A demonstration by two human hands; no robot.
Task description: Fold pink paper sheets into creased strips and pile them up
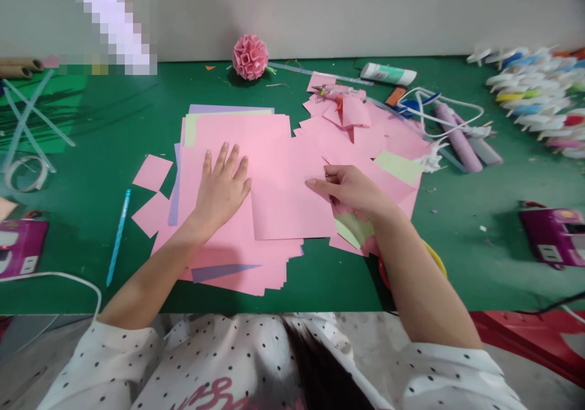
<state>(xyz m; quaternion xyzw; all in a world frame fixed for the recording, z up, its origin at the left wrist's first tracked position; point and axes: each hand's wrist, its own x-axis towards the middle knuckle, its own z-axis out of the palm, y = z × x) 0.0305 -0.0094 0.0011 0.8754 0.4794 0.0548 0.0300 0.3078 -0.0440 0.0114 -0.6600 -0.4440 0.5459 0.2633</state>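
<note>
pinched between thumb and curled fingers of the right hand [350, 187] was the right edge of a pink sheet [290, 215], near its three o'clock side. the left hand [223, 187] lay flat and ungripping at the sheet's nine o'clock, its fingers spread on a stack of paper [237, 251], mostly pink with purple and pale green edges showing. the pink sheet rested partly over that stack, between the two hands, on a green table [461, 221].

clocked from the sheet, two pink squares [153, 173] sat at nine, just beside the stack, and a blue pen [119, 236] lay between eight and nine. a pink paper ball [250, 56] stood between eleven and twelve, near the wall [320, 14]. a heap of pink pieces [326, 130] spread at one, with a white and green tube [388, 74] beyond it. well apart, just past three, sat a purple box [555, 236].
</note>
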